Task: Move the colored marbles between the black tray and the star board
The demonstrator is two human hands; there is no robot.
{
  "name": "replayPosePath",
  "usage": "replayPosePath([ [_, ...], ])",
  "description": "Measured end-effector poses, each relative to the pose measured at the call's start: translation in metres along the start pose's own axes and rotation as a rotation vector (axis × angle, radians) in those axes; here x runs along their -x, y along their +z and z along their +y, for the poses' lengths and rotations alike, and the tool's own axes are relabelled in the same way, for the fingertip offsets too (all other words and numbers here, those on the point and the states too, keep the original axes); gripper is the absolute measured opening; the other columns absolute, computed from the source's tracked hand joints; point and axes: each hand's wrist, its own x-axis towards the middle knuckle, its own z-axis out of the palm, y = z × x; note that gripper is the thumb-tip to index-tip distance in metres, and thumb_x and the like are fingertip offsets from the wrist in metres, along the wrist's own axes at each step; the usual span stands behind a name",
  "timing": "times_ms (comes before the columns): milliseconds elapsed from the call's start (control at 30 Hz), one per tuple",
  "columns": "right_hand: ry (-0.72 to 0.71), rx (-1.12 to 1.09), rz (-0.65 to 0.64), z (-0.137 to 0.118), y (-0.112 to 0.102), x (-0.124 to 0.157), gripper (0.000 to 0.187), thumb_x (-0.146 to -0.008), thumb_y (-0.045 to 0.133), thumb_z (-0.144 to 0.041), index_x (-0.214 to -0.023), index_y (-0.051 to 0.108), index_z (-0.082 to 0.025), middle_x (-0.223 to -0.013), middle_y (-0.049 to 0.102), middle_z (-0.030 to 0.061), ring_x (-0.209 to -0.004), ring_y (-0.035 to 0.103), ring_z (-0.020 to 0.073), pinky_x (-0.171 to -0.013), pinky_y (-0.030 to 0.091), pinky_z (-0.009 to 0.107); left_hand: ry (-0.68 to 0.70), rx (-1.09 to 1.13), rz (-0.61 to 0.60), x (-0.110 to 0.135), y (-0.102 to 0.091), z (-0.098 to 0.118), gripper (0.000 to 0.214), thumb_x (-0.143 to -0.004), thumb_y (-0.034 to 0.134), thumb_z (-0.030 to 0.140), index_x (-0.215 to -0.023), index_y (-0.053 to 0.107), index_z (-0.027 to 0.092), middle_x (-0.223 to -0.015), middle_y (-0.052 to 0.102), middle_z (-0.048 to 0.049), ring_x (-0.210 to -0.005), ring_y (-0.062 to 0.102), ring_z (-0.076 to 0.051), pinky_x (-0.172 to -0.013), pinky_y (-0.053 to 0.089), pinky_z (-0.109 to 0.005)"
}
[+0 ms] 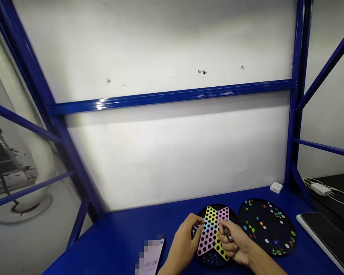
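Note:
A star-shaped Chinese checkers board (208,240), pink, yellow and light blue with black holes, rests over a round black tray (197,212). At its left side is my left hand (186,236), thumb and forefinger curved around the board's left point. My right hand (233,242) is curled above the board's right side, with small glassy marbles (226,231) showing between its fingers. Dark blue marbles (210,259) lie in the tray below the board's lower edge. Part of the board's right side is hidden behind my right hand.
A second round black tray (271,229) holds many coloured marbles, to the right. A phone (153,256) lies at the front left. A white-edged black device (323,236) and a white charger (276,187) are on the right. Blue frame bars (172,97) stand before the wall.

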Motion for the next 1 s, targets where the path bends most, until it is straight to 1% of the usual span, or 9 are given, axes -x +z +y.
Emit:
replayPosePath([
  [100, -0.019, -0.028, 0.009, -0.002, 0.002, 0.003, 0.043, -0.1, 0.04, -0.043, -0.065, 0.046, -0.019, -0.047, 0.042, -0.0081, -0.03, 0.015, 0.0012, -0.037, 0.004, 0.019, -0.164, -0.236, -0.119, 0.007, -0.007, -0.03, 0.014, -0.088, 0.051, 0.025, -0.095, 0.062, 0.024, -0.1, 0.067, -0.0015, -0.096, 0.062, -0.018, -0.085, 0.045, -0.029],
  [167, -0.015, -0.048, -0.011, -0.002, 0.001, 0.003, 0.045, -0.099, 0.04, -0.046, -0.064, 0.047, -0.018, -0.047, 0.043, -0.0075, -0.03, 0.016, 0.0013, -0.038, 0.003, 0.019, -0.231, -0.322, -0.176, 0.012, -0.008, -0.039, 0.018, -0.084, 0.054, 0.024, -0.1, 0.063, 0.024, -0.102, 0.067, -0.0015, -0.098, 0.063, -0.018, -0.085, 0.044, -0.028],
  [300, -0.007, -0.076, -0.106, -0.001, -0.005, -0.001, 0.057, -0.098, 0.032, -0.059, -0.066, 0.053, -0.017, -0.047, 0.047, -0.005, -0.028, 0.019, 0.0022, -0.036, 0.004, 0.018, -0.241, -0.434, -0.192, 0.007, -0.004, -0.033, 0.024, -0.084, 0.055, 0.031, -0.104, 0.064, 0.024, -0.103, 0.066, -0.0027, -0.095, 0.064, -0.019, -0.08, 0.044, -0.029],
  [400, 0.007, -0.061, -0.151, -0.003, -0.006, -0.001, 0.071, -0.095, 0.022, -0.069, -0.068, 0.059, -0.015, -0.048, 0.052, -0.0011, -0.027, 0.022, 0.0033, -0.034, 0.006, 0.018, -0.251, -0.538, -0.224, -0.002, 0.002, -0.025, 0.022, -0.083, 0.055, 0.032, -0.1, 0.066, 0.023, -0.102, 0.067, -0.0033, -0.093, 0.065, -0.02, -0.076, 0.044, -0.028],
  [467, 0.004, -0.043, -0.153, -0.006, -0.003, 0.002, 0.075, -0.094, 0.021, -0.072, -0.069, 0.062, -0.013, -0.05, 0.056, 0.0017, -0.027, 0.023, 0.0033, -0.033, 0.008, 0.017, -0.246, -0.579, -0.245, -0.007, 0.006, -0.023, 0.018, -0.085, 0.053, 0.029, -0.096, 0.066, 0.023, -0.101, 0.068, -0.0035, -0.091, 0.066, -0.02, -0.074, 0.043, -0.028],
  [633, -0.013, -0.049, -0.122, -0.009, 0.006, 0.011, 0.078, -0.095, 0.02, -0.072, -0.068, 0.064, -0.012, -0.051, 0.06, 0.006, -0.025, 0.024, 0.0033, -0.032, 0.007, 0.018, -0.216, -0.603, -0.274, -0.008, 0.009, -0.025, 0.017, -0.087, 0.051, 0.025, -0.093, 0.066, 0.022, -0.099, 0.068, -0.0045, -0.087, 0.067, -0.021, -0.069, 0.042, -0.029],
  [767, -0.006, -0.053, -0.102, -0.008, 0.005, 0.009, 0.078, -0.095, 0.02, -0.071, -0.068, 0.063, -0.012, -0.05, 0.06, 0.0051, -0.025, 0.025, 0.0036, -0.031, 0.008, 0.018, -0.244, -0.589, -0.275, -0.01, 0.005, -0.024, 0.014, -0.085, 0.056, 0.024, -0.091, 0.068, 0.023, -0.101, 0.068, -0.0035, -0.088, 0.067, -0.02, -0.07, 0.043, -0.028],
  [867, -0.003, -0.041, -0.109, -0.006, 0.002, 0.005, 0.075, -0.095, 0.021, -0.07, -0.069, 0.062, -0.013, -0.049, 0.059, 0.0044, -0.025, 0.025, 0.0037, -0.032, 0.009, 0.017, -0.3, -0.613, -0.28, -0.015, 0.002, -0.021, 0.01, -0.082, 0.061, 0.024, -0.087, 0.07, 0.022, -0.102, 0.069, -0.004, -0.09, 0.068, -0.021, -0.071, 0.044, -0.028],
  [1000, -0.019, -0.025, -0.111, -0.005, 0.0, 0.002, 0.074, -0.095, 0.022, -0.07, -0.069, 0.061, -0.014, -0.05, 0.059, 0.004, -0.025, 0.025, 0.0036, -0.032, 0.009, 0.017, -0.306, -0.626, -0.282, -0.017, -0.003, -0.022, 0.014, -0.084, 0.06, 0.03, -0.086, 0.071, 0.021, -0.1, 0.072, -0.0052, -0.091, 0.069, -0.024, -0.072, 0.045, -0.03],
])
